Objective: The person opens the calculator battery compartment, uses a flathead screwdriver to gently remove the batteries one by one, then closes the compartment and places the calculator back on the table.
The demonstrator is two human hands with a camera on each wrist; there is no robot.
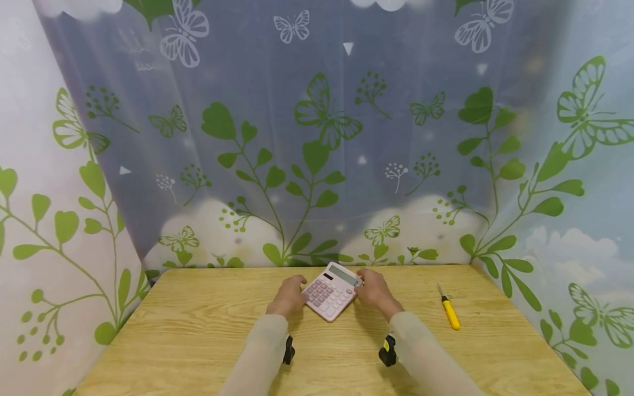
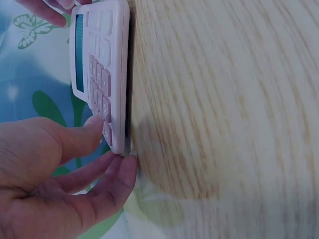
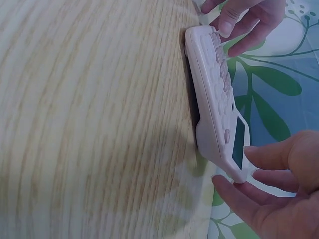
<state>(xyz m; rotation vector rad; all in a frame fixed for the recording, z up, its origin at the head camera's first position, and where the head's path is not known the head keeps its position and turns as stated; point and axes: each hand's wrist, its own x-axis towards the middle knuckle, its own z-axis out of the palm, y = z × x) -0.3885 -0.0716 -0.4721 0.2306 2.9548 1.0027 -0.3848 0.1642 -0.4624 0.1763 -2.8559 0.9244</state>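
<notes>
A pale pink calculator lies turned at a slant near the back of the wooden table, keys and display facing up. My left hand grips its lower left corner. In the left wrist view, the thumb of that left hand is over the darker pink keys, with fingers at the calculator's edge below. At the opposite corner, my right hand pinches the display end. The right wrist view has this right hand's thumb beside the display and its fingertips under the calculator's corner.
A yellow-handled tool with a slim metal tip lies on the table to the right. Printed curtains with leaves and butterflies stand behind the table and along both sides. Dark wrist cameras sit at both sleeves.
</notes>
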